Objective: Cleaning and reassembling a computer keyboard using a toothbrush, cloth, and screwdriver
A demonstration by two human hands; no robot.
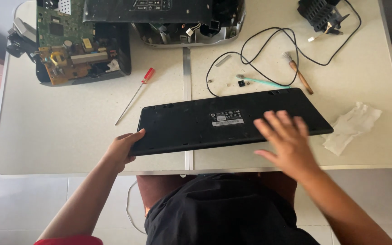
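Black keyboard [223, 120] face-down at table [69, 149] edge | our left hand [123, 149] grasps its corner | right hand [286, 136] splayed flat, released | risk: slides off; loose screws [210, 81] scatter

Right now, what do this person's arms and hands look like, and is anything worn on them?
Both hands, the left hand and the right hand, are bare: no gloves, rings or watch show. Both forearms are uncovered. A red sleeve shows at the left upper arm; the right hand is motion-blurred.
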